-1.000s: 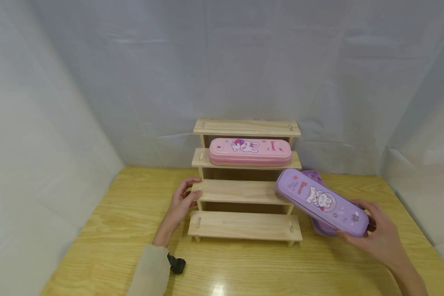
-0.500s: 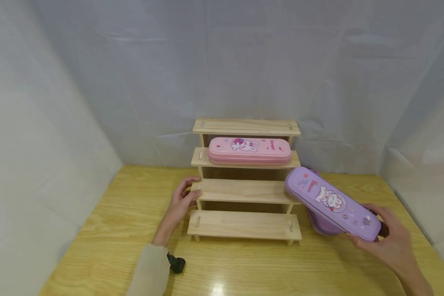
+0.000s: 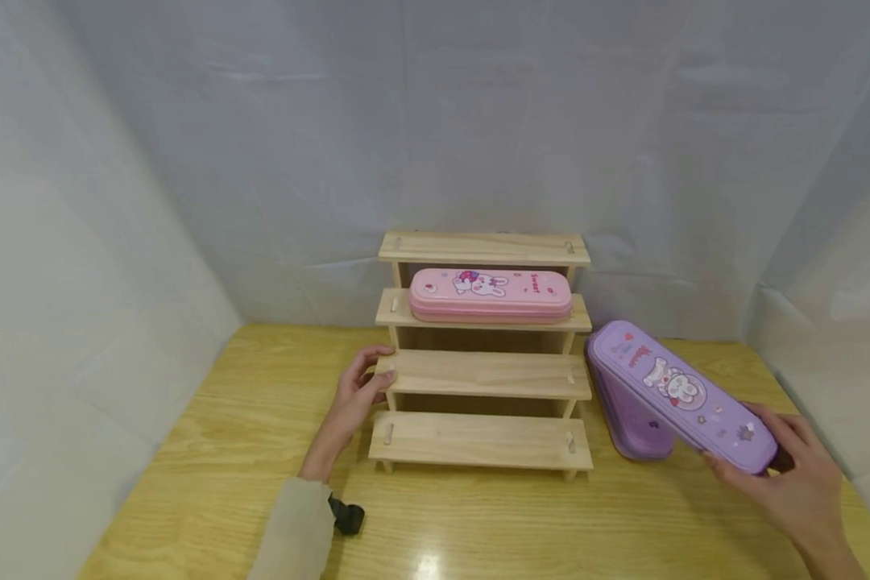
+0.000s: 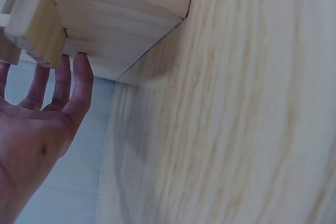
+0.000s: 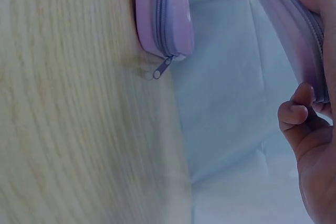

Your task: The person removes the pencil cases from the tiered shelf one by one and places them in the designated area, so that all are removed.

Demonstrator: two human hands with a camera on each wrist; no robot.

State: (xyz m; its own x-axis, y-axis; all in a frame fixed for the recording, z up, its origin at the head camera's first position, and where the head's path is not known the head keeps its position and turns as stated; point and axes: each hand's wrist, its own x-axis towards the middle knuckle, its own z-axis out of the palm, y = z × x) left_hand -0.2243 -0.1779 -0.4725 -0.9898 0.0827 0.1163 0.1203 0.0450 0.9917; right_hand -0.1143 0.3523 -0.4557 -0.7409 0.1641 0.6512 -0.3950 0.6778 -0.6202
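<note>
Purple pencil case (image 3: 684, 396) hangs tilted above the table (image 3: 210, 451), right of the wooden stepped shelf (image 3: 482, 354); it looks light, stiff-shelled and smooth, best taken at an end. The right hand (image 3: 793, 483) grips its near end; the left hand (image 3: 355, 399) rests straight-fingered against the shelf. Both cases are zipped, contents hidden.
</note>
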